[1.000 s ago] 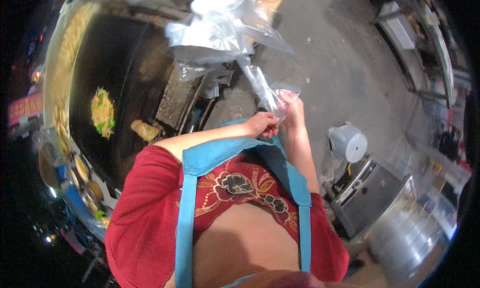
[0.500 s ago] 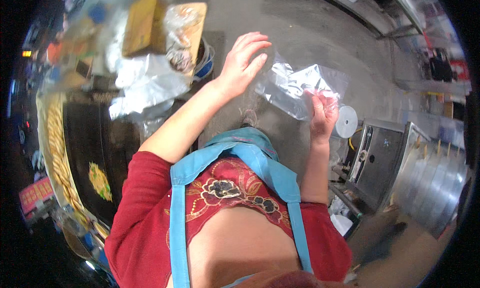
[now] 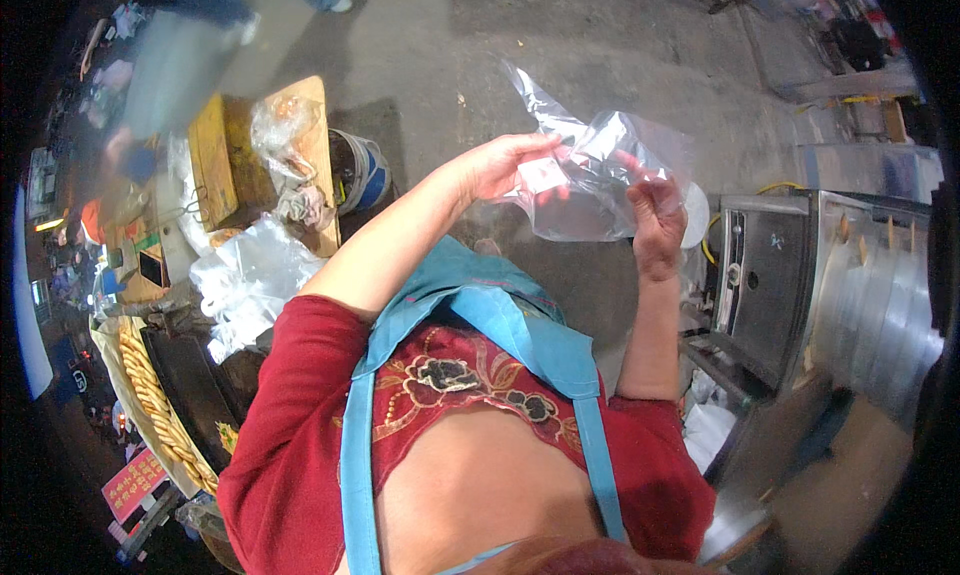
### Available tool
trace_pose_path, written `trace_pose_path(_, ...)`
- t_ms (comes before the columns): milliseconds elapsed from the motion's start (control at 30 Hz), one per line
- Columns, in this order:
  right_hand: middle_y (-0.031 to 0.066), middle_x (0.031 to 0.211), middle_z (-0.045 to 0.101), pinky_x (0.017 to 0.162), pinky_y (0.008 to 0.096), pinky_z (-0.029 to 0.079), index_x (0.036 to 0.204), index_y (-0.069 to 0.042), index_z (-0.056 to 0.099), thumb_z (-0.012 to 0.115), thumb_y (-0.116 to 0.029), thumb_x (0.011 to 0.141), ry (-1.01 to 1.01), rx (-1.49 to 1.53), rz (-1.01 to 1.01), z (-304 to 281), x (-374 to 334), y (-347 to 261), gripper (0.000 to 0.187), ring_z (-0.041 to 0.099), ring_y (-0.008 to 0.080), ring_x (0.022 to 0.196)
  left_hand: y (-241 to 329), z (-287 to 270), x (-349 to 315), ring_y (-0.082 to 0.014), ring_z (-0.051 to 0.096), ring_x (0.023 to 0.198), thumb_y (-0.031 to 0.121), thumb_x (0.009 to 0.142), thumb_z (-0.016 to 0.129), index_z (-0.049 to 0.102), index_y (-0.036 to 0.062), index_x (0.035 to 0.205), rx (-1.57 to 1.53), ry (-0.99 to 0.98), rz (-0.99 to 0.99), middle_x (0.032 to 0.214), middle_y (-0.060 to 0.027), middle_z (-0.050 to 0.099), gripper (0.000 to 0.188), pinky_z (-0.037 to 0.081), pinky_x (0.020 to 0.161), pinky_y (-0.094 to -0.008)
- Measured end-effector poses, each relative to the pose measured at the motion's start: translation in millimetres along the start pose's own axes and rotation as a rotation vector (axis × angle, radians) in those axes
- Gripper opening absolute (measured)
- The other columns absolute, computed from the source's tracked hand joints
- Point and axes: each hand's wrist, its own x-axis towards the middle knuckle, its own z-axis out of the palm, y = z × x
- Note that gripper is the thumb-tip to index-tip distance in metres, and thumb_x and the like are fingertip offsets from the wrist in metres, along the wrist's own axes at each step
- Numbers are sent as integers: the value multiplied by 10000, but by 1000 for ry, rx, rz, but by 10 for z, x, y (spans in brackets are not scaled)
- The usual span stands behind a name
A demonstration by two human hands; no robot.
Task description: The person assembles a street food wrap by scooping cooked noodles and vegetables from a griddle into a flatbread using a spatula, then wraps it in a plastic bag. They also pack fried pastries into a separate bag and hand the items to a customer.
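A thin, clear plastic bag (image 3: 600, 210) hangs spread between my two hands, in front of my blue apron (image 3: 470, 280). My left hand (image 3: 505, 168) holds its left side, with thumb and fingers on the film; part of the fingers shows blurred through the plastic. At the bag's right edge, my right hand (image 3: 658, 230) pinches the film between closed fingers. The bag looks creased and shiny, and I see nothing inside it.
On the left, a wooden box (image 3: 225, 160), a wooden board (image 3: 316, 145) and a heap of plastic bags (image 3: 255, 275) sit beside a bucket (image 3: 372, 180). Long fried dough sticks (image 3: 155, 395) line a tray nearer me. A metal cabinet (image 3: 770, 265) stands right.
My left hand was open and apart from the bag; it has moved right and taken hold of it. The bag is more spread out. The view has shifted, with a person's legs now at upper left.
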Motion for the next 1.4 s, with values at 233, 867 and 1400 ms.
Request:
trace_pose_path(233, 124, 1083, 616, 812, 280, 460, 1114, -31, 510, 585, -54, 847, 144, -129, 361, -78, 1008, 546, 278, 563, 159, 956, 487, -483, 347, -307, 598, 1027, 205, 957, 422, 462, -56, 1221, -34, 98, 116, 1136, -224, 576, 373, 508, 855, -370)
trace_pose_path(867, 163, 1413, 343, 1075, 548, 154, 1336, -69, 392, 488, -289, 891, -80, -612, -322, 2076, 4204, 941, 506, 247, 322, 1346, 2975, -1099, 1213, -234, 265, 1341, 692, 854, 245, 254, 69, 1413, -270, 225, 353, 1467, -100, 262, 838, 217, 1091, -427)
trace_pose_path(1400, 195, 1304, 441, 1004, 417, 327, 1251, -66, 476, 428, -355, 932, 71, -347, 19, 1825, 6840, 1289, 433, 428, 337, 1196, 4933, -1528, 2635, -251, 356, 1278, 698, 843, 287, 349, -30, 1335, -125, 241, 379, 1352, -155, 426, 881, 224, 1078, -387)
